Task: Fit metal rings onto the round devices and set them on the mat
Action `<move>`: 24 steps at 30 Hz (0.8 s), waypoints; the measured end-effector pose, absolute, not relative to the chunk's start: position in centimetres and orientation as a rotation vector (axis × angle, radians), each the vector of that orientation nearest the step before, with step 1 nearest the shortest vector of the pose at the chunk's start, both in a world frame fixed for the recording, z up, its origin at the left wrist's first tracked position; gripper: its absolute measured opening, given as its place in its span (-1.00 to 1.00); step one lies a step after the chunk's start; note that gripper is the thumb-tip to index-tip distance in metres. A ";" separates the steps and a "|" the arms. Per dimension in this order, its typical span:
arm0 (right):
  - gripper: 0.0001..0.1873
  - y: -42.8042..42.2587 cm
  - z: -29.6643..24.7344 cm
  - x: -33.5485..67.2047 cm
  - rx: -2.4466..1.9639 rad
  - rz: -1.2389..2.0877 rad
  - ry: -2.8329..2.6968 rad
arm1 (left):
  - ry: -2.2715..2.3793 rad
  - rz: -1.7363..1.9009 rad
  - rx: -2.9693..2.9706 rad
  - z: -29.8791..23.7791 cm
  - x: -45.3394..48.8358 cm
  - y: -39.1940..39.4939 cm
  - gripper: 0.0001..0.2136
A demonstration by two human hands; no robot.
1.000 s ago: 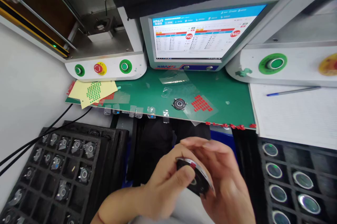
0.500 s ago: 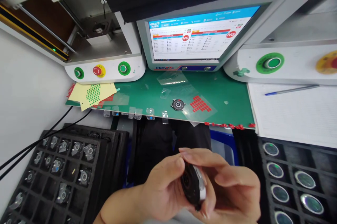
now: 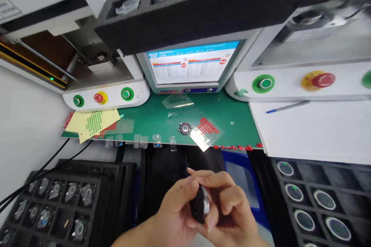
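Both hands hold a round black watch case with a silver side, tilted on its edge above my lap. My left hand is closed round its left side, thumb at the top edge. My right hand grips it from the right, its fingertips touching the top and the silver side. Some of the case is hidden by fingers. Beyond them on the green mat lies another watch part, black and round, beside a clear sheet with red stickers.
Foam trays with bagged parts and with round watch faces flank me. A monitor stands behind the mat, under an overhanging foam tray. A pen lies on paper at right. Machine buttons line both sides.
The camera view has tilted up and shifted right, bringing the overhead tray's contents into view. Both hands still hold the watch case, now turned more edge-on.
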State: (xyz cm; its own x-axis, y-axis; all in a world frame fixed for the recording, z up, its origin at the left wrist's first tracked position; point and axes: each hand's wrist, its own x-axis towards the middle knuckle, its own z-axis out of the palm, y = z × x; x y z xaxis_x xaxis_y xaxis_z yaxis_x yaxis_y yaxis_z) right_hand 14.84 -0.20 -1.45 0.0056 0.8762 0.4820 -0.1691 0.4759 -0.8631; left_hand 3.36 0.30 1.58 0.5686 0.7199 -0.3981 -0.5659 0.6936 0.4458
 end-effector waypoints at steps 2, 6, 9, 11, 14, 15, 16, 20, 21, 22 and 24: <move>-0.64 0.2 -1.6 15.3 -0.791 0.851 -1.265 | 0.668 0.687 0.503 0.5 2.9 2.1 -0.48; -0.61 0.9 -2.4 17.7 -0.941 0.783 -1.063 | 1.279 0.505 1.605 -1.7 1.4 8.3 -0.67; -0.60 1.1 -3.5 19.8 -1.025 0.795 -1.036 | 1.532 0.364 1.985 -2.5 0.7 12.6 -0.61; -0.60 1.0 -4.3 20.9 -1.071 0.790 -1.029 | 1.517 0.267 2.025 -2.8 0.5 14.3 -0.57; -0.60 1.0 -4.8 21.7 -1.114 0.751 -0.975 | 1.493 0.154 2.059 -2.8 0.7 15.3 -0.67; -0.60 1.1 -4.9 21.9 -1.124 0.721 -0.954 | 1.484 0.143 2.057 -2.7 0.8 15.4 -0.70; -0.61 1.4 -4.9 22.1 -1.138 0.684 -0.952 | 1.476 0.147 2.048 -2.6 0.8 15.5 -0.72; -0.66 3.8 -5.5 23.3 -1.306 0.478 -1.281 | 1.455 0.268 1.945 -2.4 0.8 15.7 -0.76; -0.67 4.8 -5.7 23.7 -1.358 0.447 -1.400 | 1.449 0.318 1.898 -2.4 0.8 15.8 -0.76; -0.69 6.0 -5.9 24.1 -1.406 0.441 -1.501 | 1.440 0.372 1.839 -2.5 0.9 16.0 -0.76; -0.75 8.7 -6.1 24.8 -1.463 0.501 -1.663 | 1.418 0.481 1.685 -2.9 1.3 16.4 -0.80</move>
State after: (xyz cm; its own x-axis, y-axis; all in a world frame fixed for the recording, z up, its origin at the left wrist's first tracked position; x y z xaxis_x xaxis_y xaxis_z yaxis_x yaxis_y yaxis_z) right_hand 24.85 8.66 -6.08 0.0379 0.9446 0.3259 0.6071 0.2373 -0.7584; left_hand 1.26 16.40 -2.91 0.2806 0.9325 -0.2276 0.6017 0.0138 0.7986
